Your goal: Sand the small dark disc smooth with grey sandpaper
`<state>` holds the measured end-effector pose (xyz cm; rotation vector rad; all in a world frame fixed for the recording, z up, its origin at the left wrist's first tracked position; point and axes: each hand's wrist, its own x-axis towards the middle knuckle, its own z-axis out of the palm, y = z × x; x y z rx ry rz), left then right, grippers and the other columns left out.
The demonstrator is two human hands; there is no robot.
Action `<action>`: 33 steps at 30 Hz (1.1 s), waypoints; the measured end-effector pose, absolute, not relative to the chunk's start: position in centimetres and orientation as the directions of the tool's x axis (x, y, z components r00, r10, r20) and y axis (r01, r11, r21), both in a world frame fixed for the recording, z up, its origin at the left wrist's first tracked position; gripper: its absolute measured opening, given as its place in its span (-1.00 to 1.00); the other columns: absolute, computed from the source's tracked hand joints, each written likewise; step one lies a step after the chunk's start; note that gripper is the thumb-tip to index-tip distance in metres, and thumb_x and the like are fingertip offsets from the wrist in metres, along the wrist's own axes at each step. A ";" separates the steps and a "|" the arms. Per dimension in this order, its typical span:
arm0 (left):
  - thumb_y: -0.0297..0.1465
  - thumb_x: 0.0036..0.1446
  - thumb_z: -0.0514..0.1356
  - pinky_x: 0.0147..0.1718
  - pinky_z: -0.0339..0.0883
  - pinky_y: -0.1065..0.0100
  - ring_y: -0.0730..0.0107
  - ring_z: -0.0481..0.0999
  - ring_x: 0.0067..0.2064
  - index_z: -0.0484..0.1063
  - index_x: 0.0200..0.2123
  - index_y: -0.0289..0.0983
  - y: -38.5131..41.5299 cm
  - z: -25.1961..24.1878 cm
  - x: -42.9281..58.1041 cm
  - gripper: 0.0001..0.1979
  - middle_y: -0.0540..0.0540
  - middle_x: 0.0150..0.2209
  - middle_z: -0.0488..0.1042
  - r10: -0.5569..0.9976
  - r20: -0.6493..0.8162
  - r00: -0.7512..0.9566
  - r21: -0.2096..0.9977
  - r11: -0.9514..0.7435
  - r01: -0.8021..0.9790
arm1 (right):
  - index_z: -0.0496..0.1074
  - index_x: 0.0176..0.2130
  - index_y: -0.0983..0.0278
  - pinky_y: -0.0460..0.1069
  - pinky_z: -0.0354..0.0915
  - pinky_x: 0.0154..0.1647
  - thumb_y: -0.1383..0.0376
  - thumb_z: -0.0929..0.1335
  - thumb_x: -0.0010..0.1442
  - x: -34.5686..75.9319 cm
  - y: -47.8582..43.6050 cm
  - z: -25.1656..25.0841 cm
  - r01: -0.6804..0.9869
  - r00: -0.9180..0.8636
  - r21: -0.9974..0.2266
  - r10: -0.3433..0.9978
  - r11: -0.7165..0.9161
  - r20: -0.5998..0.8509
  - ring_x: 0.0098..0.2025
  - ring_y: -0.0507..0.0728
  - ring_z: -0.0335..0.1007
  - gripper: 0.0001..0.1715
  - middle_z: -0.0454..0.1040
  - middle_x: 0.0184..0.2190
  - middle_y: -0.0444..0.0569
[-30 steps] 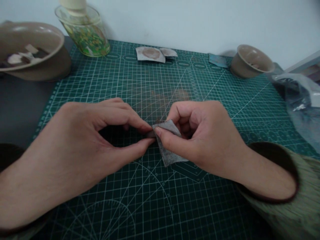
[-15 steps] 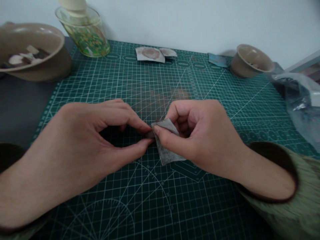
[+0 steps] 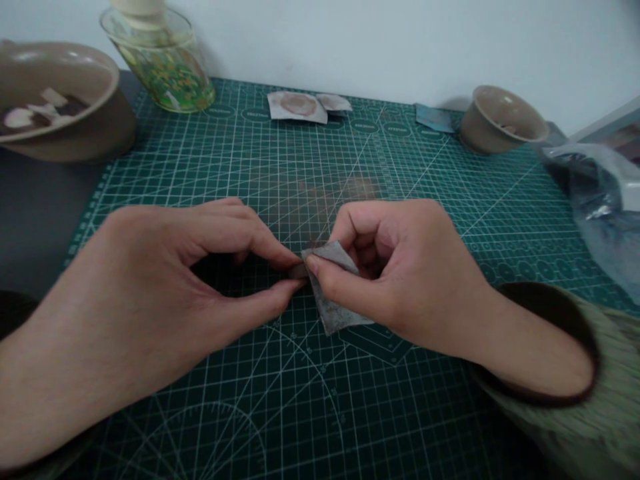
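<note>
Near the view's centre, small piece [image 3: 299, 270]: between the hands; whether it touches the green mat [image 3: 215, 157] cannot be told.
Left hand [image 3: 145, 273]: at 9 o'clock from the piece, thumb and forefinger nearly closed, pinching it.
Right hand [image 3: 415, 267]: at 3 o'clock, fingers curled, thumb pressing the grey sheet [image 3: 333, 313] against them.
Slip risk: the piece could twist or pop free, since only fingertips grip it.
Sheet risk: its folded upper edge could crease or tear under hard thumb pressure.
Skin risk: the left fingertips sit right beside the sheet and could be scraped if a hand slides.
Hidden: most of the piece, plus the sheet's underside.
Cut off: large bowl [image 3: 107, 127] at 10 o'clock; plastic bag [image 3: 605, 220] at 3.
Unclear: contents of the small bowl [image 3: 477, 127] at 2 o'clock; brownish marks [image 3: 363, 189] at 1.
</note>
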<state>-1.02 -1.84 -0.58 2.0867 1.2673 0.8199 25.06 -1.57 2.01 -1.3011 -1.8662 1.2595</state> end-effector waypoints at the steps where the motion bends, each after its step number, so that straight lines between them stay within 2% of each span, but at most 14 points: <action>1: -0.10 0.47 0.50 -0.39 0.56 0.26 0.29 0.79 -0.24 0.90 -0.20 0.12 -1.8 -0.6 -1.0 -0.84 0.18 -0.19 0.86 0.907 0.212 0.363 0.727 -0.395 0.561 | 0.43 -0.41 0.09 0.02 0.30 -0.45 0.31 0.67 0.37 25.1 -1.6 2.0 0.412 -0.401 -0.906 0.912 0.094 -0.088 -0.53 0.04 0.27 -0.53 0.38 -0.59 -0.29; 7: -0.11 0.41 0.55 -0.41 0.54 0.21 0.29 0.78 -0.25 0.91 -0.21 0.18 -2.0 -0.7 -0.8 -0.91 0.18 -0.20 0.85 0.909 0.206 0.361 0.743 -0.386 0.546 | 0.44 -0.39 0.10 0.02 0.32 -0.43 0.31 0.69 0.36 25.2 -1.5 2.0 0.417 -0.400 -0.905 0.912 0.089 -0.095 -0.50 0.07 0.35 -0.52 0.41 -0.57 -0.27; 10: -0.10 0.44 0.53 -0.41 0.53 0.22 0.31 0.78 -0.25 0.90 -0.20 0.16 -2.0 -0.7 -0.9 -0.88 0.20 -0.20 0.85 0.910 0.212 0.357 0.743 -0.387 0.546 | 0.43 -0.39 0.10 0.02 0.32 -0.42 0.30 0.66 0.42 25.2 -1.5 2.0 0.424 -0.384 -0.900 0.920 0.103 -0.075 -0.49 0.08 0.38 -0.51 0.39 -0.57 -0.26; 15: -0.12 0.49 0.50 -0.40 0.52 0.26 0.35 0.77 -0.23 0.89 -0.17 0.11 -1.9 -1.1 -1.2 -0.87 0.23 -0.18 0.84 0.900 0.215 0.380 0.734 -0.406 0.544 | 0.40 -0.41 0.09 0.00 0.29 -0.47 0.32 0.65 0.38 25.2 -1.5 2.0 0.410 -0.423 -0.904 0.903 0.117 -0.074 -0.58 0.00 0.16 -0.52 0.36 -0.58 -0.31; 19: -0.05 0.48 0.56 -0.44 0.49 0.22 0.28 0.76 -0.25 0.89 -0.19 0.19 -1.8 -1.4 -1.2 -0.87 0.18 -0.19 0.83 0.898 0.245 0.366 0.754 -0.414 0.510 | 0.42 -0.38 0.10 -0.02 0.30 -0.47 0.33 0.61 0.38 25.2 -1.5 1.9 0.395 -0.414 -0.906 0.910 0.151 -0.029 -0.58 -0.02 0.20 -0.58 0.40 -0.57 -0.32; 23: -0.08 0.47 0.56 -0.44 0.48 0.16 0.21 0.75 -0.26 0.88 -0.21 0.19 -1.9 -1.3 -1.0 -0.87 0.13 -0.20 0.83 0.902 0.247 0.353 0.761 -0.406 0.505 | 0.41 -0.38 0.09 -0.02 0.31 -0.47 0.33 0.61 0.39 25.3 -1.5 1.8 0.396 -0.432 -0.908 0.901 0.141 -0.048 -0.59 -0.02 0.19 -0.57 0.39 -0.58 -0.33; 27: -0.09 0.47 0.57 -0.42 0.48 0.17 0.25 0.75 -0.25 0.90 -0.17 0.24 -1.9 -1.2 -1.1 -0.92 0.18 -0.19 0.83 0.898 0.247 0.365 0.762 -0.413 0.499 | 0.41 -0.39 0.09 -0.01 0.32 -0.46 0.33 0.61 0.40 25.3 -1.3 1.7 0.391 -0.432 -0.906 0.901 0.160 -0.027 -0.58 -0.01 0.17 -0.56 0.38 -0.58 -0.32; 33: -0.11 0.47 0.58 -0.41 0.49 0.20 0.30 0.75 -0.25 0.90 -0.18 0.19 -1.9 -1.4 -1.1 -0.91 0.20 -0.20 0.83 0.893 0.256 0.369 0.754 -0.423 0.502 | 0.43 -0.39 0.10 -0.01 0.29 -0.48 0.35 0.63 0.35 25.4 -1.2 1.7 0.365 -0.421 -0.924 0.906 0.118 -0.051 -0.58 -0.01 0.20 -0.58 0.41 -0.57 -0.32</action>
